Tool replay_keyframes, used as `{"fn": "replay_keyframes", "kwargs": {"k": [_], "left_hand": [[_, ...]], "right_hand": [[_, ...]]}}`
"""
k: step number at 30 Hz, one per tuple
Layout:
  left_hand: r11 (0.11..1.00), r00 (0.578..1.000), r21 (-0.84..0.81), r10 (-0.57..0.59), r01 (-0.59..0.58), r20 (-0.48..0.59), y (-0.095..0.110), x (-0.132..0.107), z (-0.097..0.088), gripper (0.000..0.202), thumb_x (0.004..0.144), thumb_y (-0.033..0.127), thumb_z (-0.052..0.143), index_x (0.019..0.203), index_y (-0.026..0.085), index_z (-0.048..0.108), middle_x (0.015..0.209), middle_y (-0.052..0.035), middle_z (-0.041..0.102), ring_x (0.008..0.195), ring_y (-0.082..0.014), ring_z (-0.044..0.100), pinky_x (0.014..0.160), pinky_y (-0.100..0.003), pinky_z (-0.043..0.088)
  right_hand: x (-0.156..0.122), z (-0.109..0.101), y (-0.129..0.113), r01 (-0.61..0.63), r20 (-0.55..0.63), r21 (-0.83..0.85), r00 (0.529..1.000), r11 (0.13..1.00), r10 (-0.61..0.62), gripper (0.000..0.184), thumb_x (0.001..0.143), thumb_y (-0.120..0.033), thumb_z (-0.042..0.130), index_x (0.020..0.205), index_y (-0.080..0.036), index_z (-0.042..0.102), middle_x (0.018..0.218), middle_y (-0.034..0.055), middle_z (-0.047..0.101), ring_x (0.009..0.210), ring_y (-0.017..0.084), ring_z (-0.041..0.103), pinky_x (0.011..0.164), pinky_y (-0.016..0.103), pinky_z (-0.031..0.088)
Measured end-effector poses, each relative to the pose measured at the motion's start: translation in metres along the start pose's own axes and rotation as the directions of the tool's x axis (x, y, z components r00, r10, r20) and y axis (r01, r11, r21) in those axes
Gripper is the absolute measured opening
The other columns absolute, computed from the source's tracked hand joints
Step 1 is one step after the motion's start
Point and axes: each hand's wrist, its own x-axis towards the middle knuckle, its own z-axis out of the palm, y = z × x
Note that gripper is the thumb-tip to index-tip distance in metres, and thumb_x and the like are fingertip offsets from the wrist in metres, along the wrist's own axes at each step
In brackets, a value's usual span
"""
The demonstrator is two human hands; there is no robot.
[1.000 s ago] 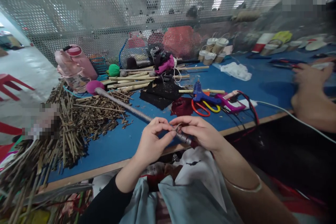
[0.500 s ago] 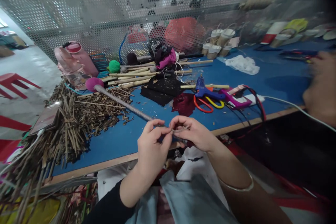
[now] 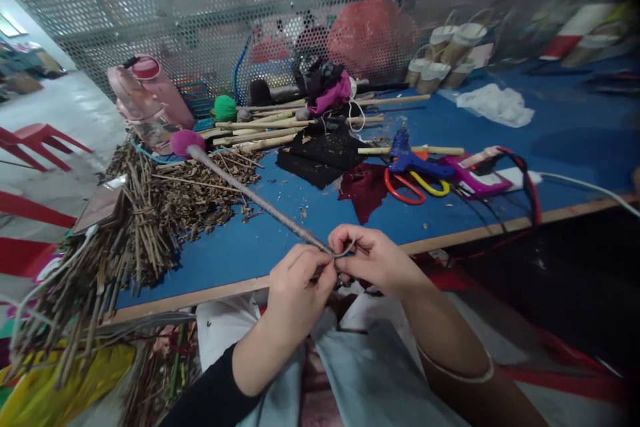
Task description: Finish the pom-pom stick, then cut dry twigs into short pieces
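A long stick wrapped in grey material (image 3: 260, 201) slants from the far left down to my hands, with a round magenta ball (image 3: 187, 143) at its far end. My left hand (image 3: 303, 280) pinches the near end of the stick between thumb and fingers. Beside it, my right hand (image 3: 373, 260) is closed on a thin grey strip (image 3: 347, 250), which loops up from the stick's near end. Both hands almost touch, just over the table's front edge. The strip's exact grip is partly hidden by my fingers.
On the blue table (image 3: 220, 267) lie dry twigs (image 3: 143, 227), black cloth (image 3: 320, 159), dark red cloth (image 3: 365, 188), a blue glue gun (image 3: 404, 153), red-and-yellow-handled scissors (image 3: 405, 195) and a purple-white device (image 3: 483, 177). Behind stand a pink bottle (image 3: 165, 90) and several small cups (image 3: 440, 57).
My view has shifted, so the table items sit differently in it. The grey strip now shows as a raised loop in my right hand. Another person's hand at right has mostly left view.
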Motion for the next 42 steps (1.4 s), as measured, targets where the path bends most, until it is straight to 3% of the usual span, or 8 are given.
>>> {"fn": "replay_keyframes", "kwargs": {"k": [10, 15, 20, 23, 29, 33, 39, 42], "left_hand": [[0.992, 0.985, 0.067, 0.115, -0.108, -0.125, -0.008, -0.006, 0.004, 0.013, 0.075, 0.009, 0.064, 0.084, 0.018, 0.063, 0.079, -0.0028, 0.064, 0.075, -0.0132, 0.058, 0.069, -0.025, 0.049], [0.988, 0.979, 0.046, 0.151, -0.146, -0.137, -0.014, -0.011, 0.003, 0.020, 0.074, 0.008, 0.066, 0.091, 0.018, 0.062, 0.080, -0.0027, 0.064, 0.073, -0.0133, 0.057, 0.066, -0.025, 0.048], [0.986, 0.979, -0.022, 0.164, -0.167, -0.120, -0.017, -0.014, 0.000, 0.023, 0.075, 0.006, 0.063, 0.095, 0.018, 0.061, 0.085, -0.0037, 0.062, 0.078, -0.0141, 0.058, 0.070, -0.027, 0.049], [0.988, 0.980, -0.020, 0.148, -0.152, -0.129, -0.016, -0.014, -0.002, 0.022, 0.077, 0.006, 0.061, 0.095, 0.019, 0.061, 0.087, -0.0032, 0.061, 0.081, -0.0139, 0.059, 0.073, -0.026, 0.050], [0.996, 0.978, 0.059, 0.081, -0.071, -0.190, -0.009, -0.012, -0.004, 0.013, 0.078, 0.011, 0.062, 0.087, 0.021, 0.063, 0.091, -0.0027, 0.059, 0.083, -0.0129, 0.058, 0.072, -0.024, 0.050], [0.999, 0.980, 0.018, 0.030, -0.027, -0.195, -0.006, -0.005, -0.008, 0.011, 0.078, 0.011, 0.062, 0.084, 0.021, 0.062, 0.089, -0.0018, 0.057, 0.080, -0.0117, 0.058, 0.070, -0.024, 0.050], [0.999, 0.980, 0.009, 0.042, -0.041, -0.197, -0.009, -0.008, -0.010, 0.014, 0.076, 0.011, 0.065, 0.085, 0.021, 0.063, 0.084, 0.0000, 0.057, 0.076, -0.0106, 0.059, 0.068, -0.023, 0.051], [0.998, 0.981, -0.036, 0.041, -0.049, -0.190, -0.010, -0.011, -0.008, 0.018, 0.075, 0.008, 0.065, 0.087, 0.021, 0.064, 0.083, 0.0003, 0.055, 0.076, -0.0104, 0.059, 0.068, -0.023, 0.052]], "right_hand": [[-0.002, 0.007, 0.000, 0.062, -0.066, -0.073, 0.996, 0.995, -0.067, 0.014, 0.067, -0.011, 0.054, 0.078, -0.019, 0.050, 0.072, -0.0038, 0.050, 0.049, 0.005, 0.042, 0.043, 0.018, 0.031], [-0.009, 0.009, -0.007, 0.168, -0.093, -0.291, 0.975, 0.942, -0.203, 0.016, 0.069, -0.008, 0.053, 0.079, -0.019, 0.056, 0.078, -0.0017, 0.053, 0.049, 0.005, 0.040, 0.042, 0.018, 0.031], [-0.003, -0.005, -0.024, 0.427, 0.102, -0.396, 0.900, 0.813, -0.423, 0.019, 0.084, -0.018, 0.048, 0.076, -0.017, 0.065, 0.085, 0.0052, 0.062, 0.079, 0.014, 0.058, 0.070, 0.024, 0.045], [0.013, -0.017, -0.037, 0.485, 0.304, -0.426, 0.872, 0.764, -0.384, 0.019, 0.086, -0.020, 0.051, 0.080, -0.018, 0.070, 0.081, 0.0039, 0.065, 0.077, 0.013, 0.060, 0.070, 0.023, 0.046], [0.045, -0.030, -0.056, 0.585, 0.636, -0.331, 0.718, 0.740, -0.283, 0.016, 0.082, -0.020, 0.059, 0.089, -0.020, 0.073, 0.082, 0.0037, 0.068, 0.077, 0.013, 0.062, 0.072, 0.022, 0.047], [0.054, -0.029, -0.059, 0.566, 0.706, -0.264, 0.665, 0.781, -0.243, 0.012, 0.078, -0.022, 0.065, 0.085, -0.019, 0.074, 0.079, 0.0036, 0.069, 0.075, 0.013, 0.063, 0.072, 0.023, 0.048], [0.057, -0.027, -0.059, 0.500, 0.698, -0.293, 0.694, 0.815, -0.175, 0.015, 0.081, -0.024, 0.061, 0.086, -0.018, 0.073, 0.077, 0.0029, 0.068, 0.070, 0.012, 0.062, 0.066, 0.020, 0.048], [0.059, -0.027, -0.060, 0.526, 0.720, -0.290, 0.670, 0.799, -0.180, 0.014, 0.080, -0.023, 0.061, 0.086, -0.018, 0.073, 0.077, 0.0032, 0.068, 0.072, 0.012, 0.062, 0.069, 0.021, 0.047]]}}
